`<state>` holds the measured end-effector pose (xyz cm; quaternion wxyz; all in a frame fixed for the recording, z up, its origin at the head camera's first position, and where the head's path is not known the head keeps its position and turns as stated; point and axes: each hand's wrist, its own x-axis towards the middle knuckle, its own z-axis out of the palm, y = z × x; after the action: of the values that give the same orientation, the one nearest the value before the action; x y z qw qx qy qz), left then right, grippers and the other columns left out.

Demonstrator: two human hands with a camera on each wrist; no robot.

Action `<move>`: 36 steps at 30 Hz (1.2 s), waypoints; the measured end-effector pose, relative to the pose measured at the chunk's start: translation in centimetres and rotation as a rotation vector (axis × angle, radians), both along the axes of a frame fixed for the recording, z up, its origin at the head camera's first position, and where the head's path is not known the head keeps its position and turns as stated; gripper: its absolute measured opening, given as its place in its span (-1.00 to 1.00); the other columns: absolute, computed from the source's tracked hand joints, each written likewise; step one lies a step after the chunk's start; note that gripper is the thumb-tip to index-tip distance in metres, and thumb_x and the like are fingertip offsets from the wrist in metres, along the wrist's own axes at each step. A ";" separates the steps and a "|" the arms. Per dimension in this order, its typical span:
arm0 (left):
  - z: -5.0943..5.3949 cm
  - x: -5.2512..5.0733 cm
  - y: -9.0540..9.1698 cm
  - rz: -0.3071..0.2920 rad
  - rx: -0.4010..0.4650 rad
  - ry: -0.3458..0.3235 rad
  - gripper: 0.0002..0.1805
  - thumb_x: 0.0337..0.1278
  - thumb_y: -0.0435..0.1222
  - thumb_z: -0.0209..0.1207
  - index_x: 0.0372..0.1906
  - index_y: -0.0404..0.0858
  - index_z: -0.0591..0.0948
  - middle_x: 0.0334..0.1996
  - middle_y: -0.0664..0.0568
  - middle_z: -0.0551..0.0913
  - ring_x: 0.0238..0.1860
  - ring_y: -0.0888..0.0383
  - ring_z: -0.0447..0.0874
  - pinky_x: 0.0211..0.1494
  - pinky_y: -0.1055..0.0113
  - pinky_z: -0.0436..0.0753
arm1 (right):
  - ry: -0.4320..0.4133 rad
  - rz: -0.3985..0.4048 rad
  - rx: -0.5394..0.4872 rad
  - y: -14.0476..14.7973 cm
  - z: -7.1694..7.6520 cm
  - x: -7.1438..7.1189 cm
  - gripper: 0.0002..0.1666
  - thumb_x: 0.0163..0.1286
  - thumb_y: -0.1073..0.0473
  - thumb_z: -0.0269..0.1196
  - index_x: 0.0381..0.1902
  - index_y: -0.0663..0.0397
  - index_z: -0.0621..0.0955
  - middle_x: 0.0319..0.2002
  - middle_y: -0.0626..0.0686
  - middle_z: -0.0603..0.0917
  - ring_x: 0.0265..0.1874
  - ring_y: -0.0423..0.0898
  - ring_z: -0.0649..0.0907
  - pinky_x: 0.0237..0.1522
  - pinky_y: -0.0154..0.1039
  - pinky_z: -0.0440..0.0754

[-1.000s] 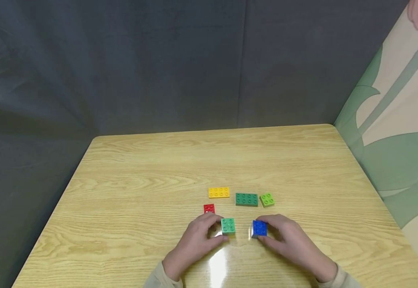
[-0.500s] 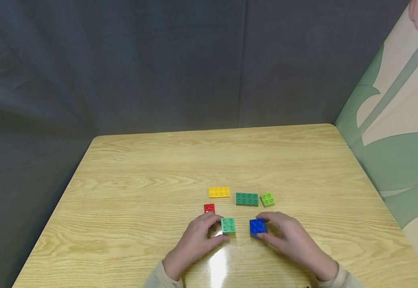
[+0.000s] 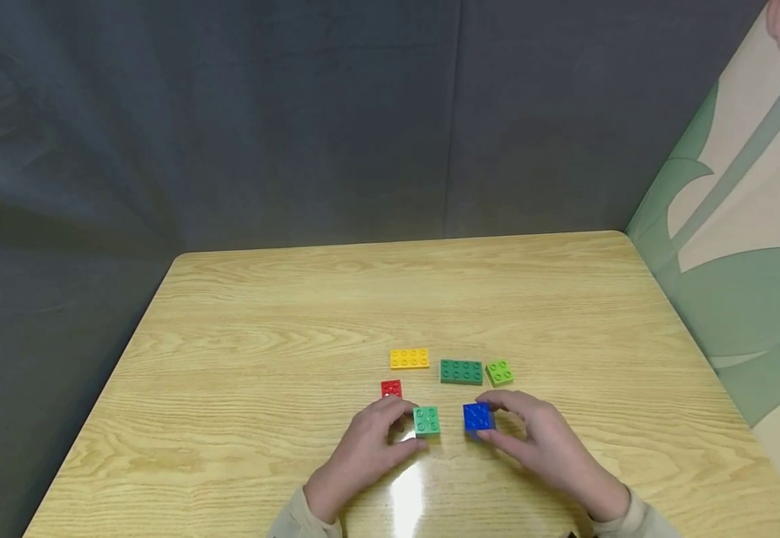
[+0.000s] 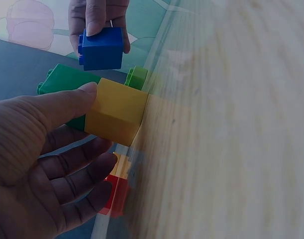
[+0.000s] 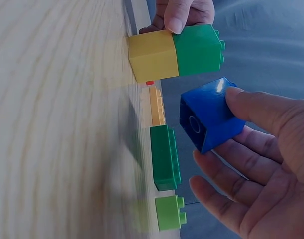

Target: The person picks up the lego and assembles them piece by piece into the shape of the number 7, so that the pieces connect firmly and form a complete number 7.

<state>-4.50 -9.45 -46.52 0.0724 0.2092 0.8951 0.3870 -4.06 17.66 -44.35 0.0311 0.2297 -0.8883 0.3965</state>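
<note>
Blue block (image 5: 216, 114), its hollow underside showing, hangs tilted above the table (image 3: 262, 329), pinched by your right hand (image 3: 543, 442). Your left hand (image 3: 366, 439) grips an upright stack (image 3: 426, 421) — green block (image 5: 198, 52) on yellow block (image 5: 154, 56) — just beside it, not touching. The step in hand looks like stacking; the next move probably calls for levelling the blue block over the green studs while your left hand steadies the stack.
</note>
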 end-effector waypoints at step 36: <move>0.0 0.0 -0.1 -0.007 0.002 0.016 -0.59 0.06 -0.05 0.38 -0.01 -0.12 0.62 -0.22 0.19 0.58 -0.24 0.26 0.51 -0.16 0.43 0.54 | 0.034 0.030 -0.097 -1.7 1.5 -0.8 -0.57 0.17 0.19 0.45 0.02 0.02 0.64 -0.09 -0.15 0.71 -0.07 -0.16 0.66 -0.04 -0.06 0.64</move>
<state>-4.51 -9.51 -46.54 0.0661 0.2155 0.8946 0.3860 -4.84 15.94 -42.80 0.0513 0.2481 -0.8637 0.4357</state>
